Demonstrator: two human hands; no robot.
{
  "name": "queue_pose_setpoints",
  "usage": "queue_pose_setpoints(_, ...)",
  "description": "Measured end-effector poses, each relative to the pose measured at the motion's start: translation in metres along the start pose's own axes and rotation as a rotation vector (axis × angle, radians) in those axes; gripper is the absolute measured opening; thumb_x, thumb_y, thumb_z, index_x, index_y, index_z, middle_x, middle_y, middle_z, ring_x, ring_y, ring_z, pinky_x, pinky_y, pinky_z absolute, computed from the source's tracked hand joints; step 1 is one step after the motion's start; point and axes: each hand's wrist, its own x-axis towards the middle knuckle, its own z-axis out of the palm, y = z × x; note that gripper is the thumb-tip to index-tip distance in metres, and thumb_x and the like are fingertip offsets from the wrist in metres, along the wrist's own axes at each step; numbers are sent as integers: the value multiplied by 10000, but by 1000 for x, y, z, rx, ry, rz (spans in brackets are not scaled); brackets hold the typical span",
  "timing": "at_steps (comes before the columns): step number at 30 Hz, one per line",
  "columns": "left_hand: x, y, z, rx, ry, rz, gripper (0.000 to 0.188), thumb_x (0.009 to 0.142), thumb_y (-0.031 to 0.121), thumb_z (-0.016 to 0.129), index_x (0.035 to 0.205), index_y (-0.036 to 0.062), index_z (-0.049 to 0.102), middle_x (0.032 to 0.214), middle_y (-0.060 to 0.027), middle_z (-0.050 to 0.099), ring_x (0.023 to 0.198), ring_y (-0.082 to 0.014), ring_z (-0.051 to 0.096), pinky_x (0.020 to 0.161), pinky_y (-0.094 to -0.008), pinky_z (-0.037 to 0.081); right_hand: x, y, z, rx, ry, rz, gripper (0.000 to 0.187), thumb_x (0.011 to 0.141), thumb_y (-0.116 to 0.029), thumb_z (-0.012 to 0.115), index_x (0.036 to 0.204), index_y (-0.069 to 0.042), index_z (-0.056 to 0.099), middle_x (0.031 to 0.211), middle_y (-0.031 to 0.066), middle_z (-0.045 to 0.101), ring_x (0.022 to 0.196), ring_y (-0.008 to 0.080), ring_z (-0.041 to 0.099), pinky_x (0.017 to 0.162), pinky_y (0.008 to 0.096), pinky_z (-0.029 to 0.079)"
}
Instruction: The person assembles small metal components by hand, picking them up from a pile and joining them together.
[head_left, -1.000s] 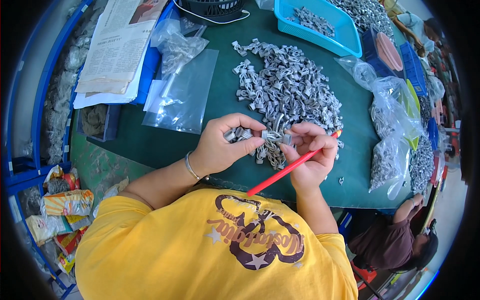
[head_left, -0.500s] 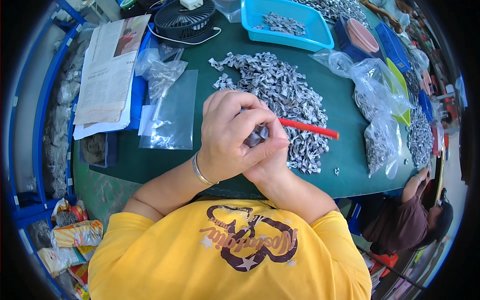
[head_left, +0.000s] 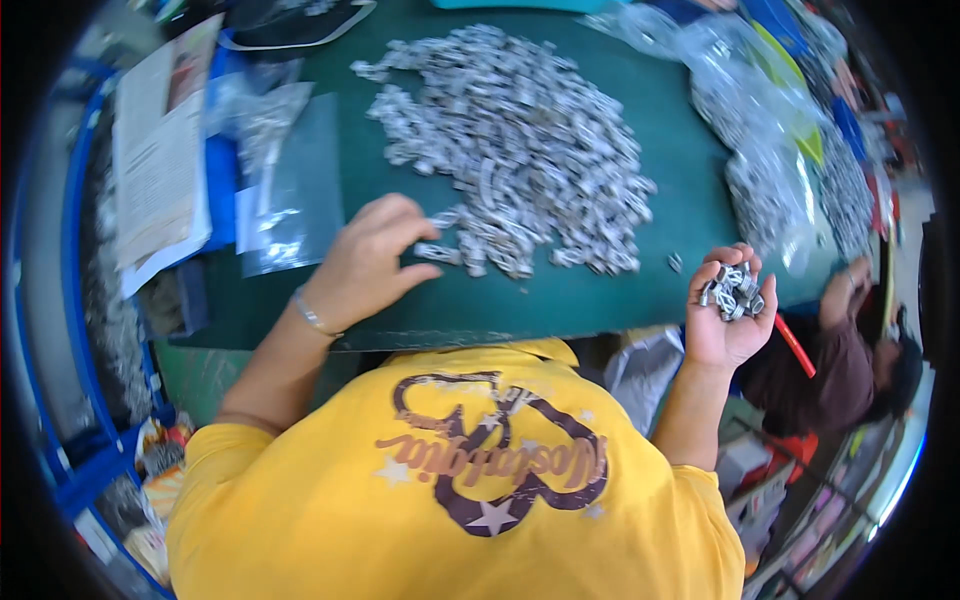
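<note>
A large heap of small grey metal clips or buckles with looped ends (head_left: 520,150) lies on the green tabletop. By its near left edge is my left hand (head_left: 372,255), thumb and fingers apart. Its fingertips reach a few loose pieces there; whether they touch is blurred. Off to the right, my right hand (head_left: 722,325) is palm up with fingers curled, cupping a handful of the same small metal pieces (head_left: 735,292). A thin red stick (head_left: 795,346) sticks out on the right side of that hand; where it is gripped is hidden.
Clear plastic bags of metal pieces (head_left: 760,190) stand on the right. On the left lie a flat clear bag (head_left: 295,200) and newspapers (head_left: 165,150). One stray piece (head_left: 675,262) rests near the table's front edge (head_left: 480,335). Another person (head_left: 825,355) sits at far right.
My hands, clasped together before, have parted: the left moved left to the heap's edge, the right moved right with metal pieces and the red stick. The view has shifted, bringing the heap higher.
</note>
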Motion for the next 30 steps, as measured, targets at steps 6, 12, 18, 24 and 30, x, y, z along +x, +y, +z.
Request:
queue_pose_setpoints(6,-1,-4,12,-32,-70,-148,212,641,-32,683,805,7,555,816,-76,511,701,-179,524,608,-244,428,-91,-70,-83,-419,512,-485,169,827,-235,484,824,-80,551,937,114,583,883,271,541,789,459,446)
queue_pose_setpoints(12,-4,-6,24,-381,-25,-428,101,741,-34,629,816,3,573,813,-44,565,651,-85,541,593,-189,452,-140,-79,-187,-852,1050,-450,294,793,-270,565,986,-58,496,960,82,615,903,205,553,792,365,420)
queue_pose_setpoints(18,0,16,27,-880,121,-266,97,788,-87,554,874,-47,574,955,-124,554,812,-184,609,733,-265,519,-72,-50,-108,-1112,646,-742,92,845,-116,541,850,-88,453,934,105,626,795,129,553,703,257,415)
queue_pose_setpoints(24,6,27,23,-1063,238,-51,209,742,-137,586,910,-29,525,999,-140,540,896,-176,580,793,-265,498,-6,59,4,-1218,-199,-334,120,821,28,527,859,-31,430,893,175,578,680,182,602,604,252,502)
queue_pose_setpoints(30,3,29,15,-1108,327,-22,223,741,-133,591,923,-32,511,1007,-153,526,903,-184,572,786,-274,504,12,133,33,-945,-375,264,134,840,9,536,923,-21,436,984,146,564,738,138,601,596,221,496)
